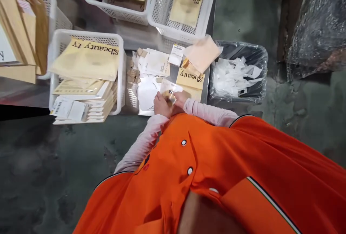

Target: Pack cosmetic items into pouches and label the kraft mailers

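Observation:
My left hand point(161, 105) grips a small clear plastic bag point(168, 92) with something tan inside, too small to name. My right hand point(180, 99) sits against the bag's lower right edge, its fingers hidden behind the plastic. Beneath both hands lies a white paper sheet point(146, 95). Small cardboard pieces point(132, 74) lie to the left of it. A yellow "beauty" envelope point(189, 79) lies just beyond my right hand, with a peach-coloured sheet point(202, 53) and a barcode label point(176, 54) above it.
Several white plastic baskets point(86, 71) hold stacked envelopes on the metal table point(209, 89). To the right, a black bin point(238, 71) holds white plastic waste. Cardboard cartons stand at the far left, and dark plastic sheeting point(316, 28) lies at the upper right above a grey concrete floor.

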### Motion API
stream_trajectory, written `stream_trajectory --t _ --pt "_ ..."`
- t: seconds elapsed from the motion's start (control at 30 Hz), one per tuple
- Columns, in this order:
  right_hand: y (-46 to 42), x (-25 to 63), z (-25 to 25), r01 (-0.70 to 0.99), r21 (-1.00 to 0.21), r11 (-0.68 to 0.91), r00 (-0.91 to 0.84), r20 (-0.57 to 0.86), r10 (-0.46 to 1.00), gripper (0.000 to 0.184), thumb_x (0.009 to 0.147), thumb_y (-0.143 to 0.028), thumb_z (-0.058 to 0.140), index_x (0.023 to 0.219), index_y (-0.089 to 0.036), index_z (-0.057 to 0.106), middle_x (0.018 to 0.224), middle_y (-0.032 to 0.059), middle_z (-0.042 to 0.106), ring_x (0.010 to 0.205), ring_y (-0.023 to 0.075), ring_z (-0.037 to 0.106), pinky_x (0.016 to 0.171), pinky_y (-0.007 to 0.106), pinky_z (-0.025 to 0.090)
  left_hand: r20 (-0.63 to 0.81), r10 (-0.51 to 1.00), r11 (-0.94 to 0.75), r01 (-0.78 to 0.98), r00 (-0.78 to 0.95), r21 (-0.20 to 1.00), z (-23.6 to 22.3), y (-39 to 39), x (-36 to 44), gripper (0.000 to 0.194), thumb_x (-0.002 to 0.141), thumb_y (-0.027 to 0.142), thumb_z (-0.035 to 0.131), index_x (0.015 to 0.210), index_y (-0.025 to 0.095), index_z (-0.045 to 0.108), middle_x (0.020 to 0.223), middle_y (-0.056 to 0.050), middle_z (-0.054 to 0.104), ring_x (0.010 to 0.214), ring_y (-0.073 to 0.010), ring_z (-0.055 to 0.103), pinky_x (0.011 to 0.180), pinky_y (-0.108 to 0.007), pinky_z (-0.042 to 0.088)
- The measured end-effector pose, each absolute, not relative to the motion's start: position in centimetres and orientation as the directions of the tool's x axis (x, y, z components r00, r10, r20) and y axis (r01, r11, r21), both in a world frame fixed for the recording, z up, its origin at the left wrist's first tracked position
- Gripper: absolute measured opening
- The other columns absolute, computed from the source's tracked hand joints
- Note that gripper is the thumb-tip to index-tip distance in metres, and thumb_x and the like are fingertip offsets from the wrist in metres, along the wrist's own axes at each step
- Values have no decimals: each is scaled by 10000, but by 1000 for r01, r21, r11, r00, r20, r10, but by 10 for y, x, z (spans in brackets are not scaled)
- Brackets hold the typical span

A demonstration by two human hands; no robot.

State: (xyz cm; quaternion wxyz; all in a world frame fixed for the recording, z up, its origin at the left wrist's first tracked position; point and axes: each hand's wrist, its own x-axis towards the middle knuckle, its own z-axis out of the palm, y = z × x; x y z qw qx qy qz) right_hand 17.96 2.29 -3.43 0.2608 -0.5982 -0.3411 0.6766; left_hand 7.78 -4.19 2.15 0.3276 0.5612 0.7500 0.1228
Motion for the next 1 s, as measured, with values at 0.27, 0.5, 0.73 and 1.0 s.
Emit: stream_trajectory --t 0.27,0.5,0.73,1.0 --pt "40 272 -32 618 -776 -123 -364 -422 830 170 942 -254 704 891 -105 770 865 66 749 828 160 644 853 283 485 -427 876 452 696 -226 559 -5 -35 39 933 789 322 836 1594 136 402 1431 -219 645 1357 -394 610 1120 -477 501" --pt "33 275 -46 783 -451 430 -620 -506 600 312 987 -171 551 1060 -123 850 1098 138 794 992 237 692 881 310 455 -517 850 391 784 -105 483 -7 -22 86 566 890 297 787 1390 157 562 1296 -171 719 1238 -332 678 1032 -404 522" --pt "28 264 -42 812 -321 488 -581 -524 622 355 982 -153 528 1203 -80 797 1231 203 744 1118 297 664 921 364 473 -552 825 385 839 -126 384 -10 -20 95 720 870 276 808 1483 106 471 1349 -218 674 1262 -341 649 1031 -411 490" --pt "5 316 -40 825 -260 501 -562 -462 686 578 979 -71 509 1512 -277 599 1496 180 568 1335 379 482 1030 527 447 -530 833 455 741 -158 494 -22 -18 99 789 812 157 807 1523 70 476 1432 -277 614 1329 -421 606 1130 -518 442"
